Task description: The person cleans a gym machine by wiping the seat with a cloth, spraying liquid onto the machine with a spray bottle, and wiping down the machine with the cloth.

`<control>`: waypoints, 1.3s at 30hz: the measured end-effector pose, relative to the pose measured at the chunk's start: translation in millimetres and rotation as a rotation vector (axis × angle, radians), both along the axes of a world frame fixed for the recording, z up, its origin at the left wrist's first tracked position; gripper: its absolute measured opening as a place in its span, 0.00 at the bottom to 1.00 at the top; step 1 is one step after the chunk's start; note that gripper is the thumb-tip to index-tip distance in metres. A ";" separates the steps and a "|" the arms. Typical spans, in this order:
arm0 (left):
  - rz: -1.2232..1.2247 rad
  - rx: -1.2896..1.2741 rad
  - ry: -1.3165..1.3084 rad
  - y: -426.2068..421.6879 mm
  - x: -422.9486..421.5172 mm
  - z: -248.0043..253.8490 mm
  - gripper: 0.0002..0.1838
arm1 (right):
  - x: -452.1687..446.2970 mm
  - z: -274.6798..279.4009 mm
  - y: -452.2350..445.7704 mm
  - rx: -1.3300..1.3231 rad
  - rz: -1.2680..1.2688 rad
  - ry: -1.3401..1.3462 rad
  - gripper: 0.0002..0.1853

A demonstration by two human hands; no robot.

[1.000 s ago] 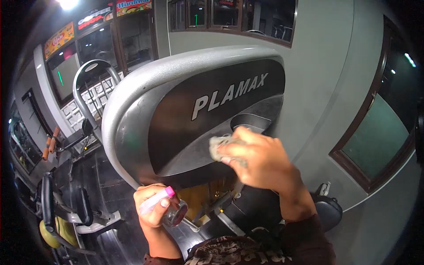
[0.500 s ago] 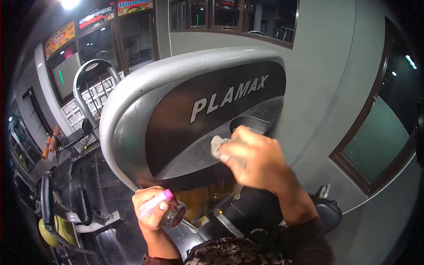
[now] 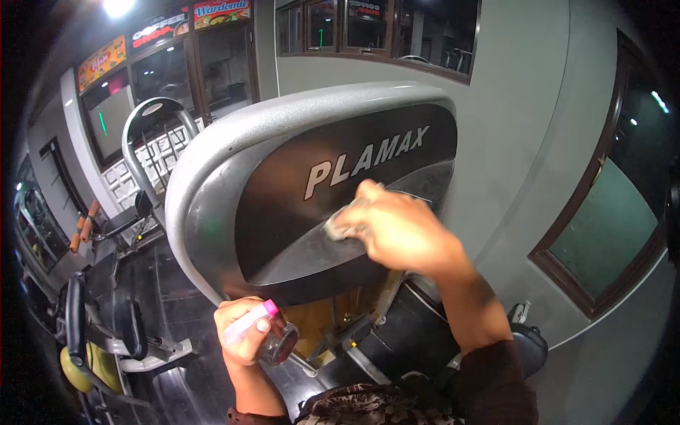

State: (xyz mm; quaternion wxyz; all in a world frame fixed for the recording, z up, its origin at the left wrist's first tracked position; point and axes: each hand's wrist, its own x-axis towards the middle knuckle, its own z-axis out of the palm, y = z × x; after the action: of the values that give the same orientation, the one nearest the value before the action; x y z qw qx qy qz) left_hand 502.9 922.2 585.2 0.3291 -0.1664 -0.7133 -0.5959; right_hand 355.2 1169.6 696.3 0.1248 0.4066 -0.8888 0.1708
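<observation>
My right hand (image 3: 407,230) is closed on a crumpled light-coloured cloth (image 3: 338,225) and presses it to the machine's panel (image 3: 283,191), just below the "PLAMAX" lettering. Its fingers cover much of the cloth. The panel is dark with a grey lower band and a silver rounded frame (image 3: 212,138). Lower down, my left hand (image 3: 241,329) is wrapped round a clear spray bottle (image 3: 280,345) with a pink and white spray head (image 3: 251,320). The bottle sits in front of the panel's bottom edge, tilted.
Gym machines with black pads (image 3: 134,329) and a green ball-like thing (image 3: 92,365) stand at the left. A black round pad (image 3: 528,347) is at the lower right, near the grey wall (image 3: 510,177). A brown-framed door or window (image 3: 609,234) is at the far right.
My right hand has moved left and slightly up across the panel with the cloth. The left hand keeps the spray bottle in nearly the same place. The view has shifted slightly.
</observation>
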 end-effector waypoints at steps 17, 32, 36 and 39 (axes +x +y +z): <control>0.034 0.009 -0.069 11.0 3.8 7.6 0.24 | -10.8 -10.4 15.1 -0.134 0.143 0.027 0.18; -0.028 0.066 -0.056 4.8 0.2 -9.5 0.23 | 39.9 -97.0 14.8 -0.512 0.123 0.534 0.25; -0.048 0.055 -0.039 0.9 -1.1 -12.8 0.23 | 18.3 -144.3 22.9 -0.701 0.016 0.579 0.18; -0.049 0.034 -0.018 1.2 -1.1 -11.3 0.22 | -17.3 -168.5 52.4 -0.818 -0.272 0.573 0.13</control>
State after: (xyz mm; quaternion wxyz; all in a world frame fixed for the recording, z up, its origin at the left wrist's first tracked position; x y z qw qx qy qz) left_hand 501.7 923.4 573.9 0.3107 -0.1728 -0.7018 -0.6173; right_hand 337.9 1222.0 527.8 0.5331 0.2356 -0.7244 0.3682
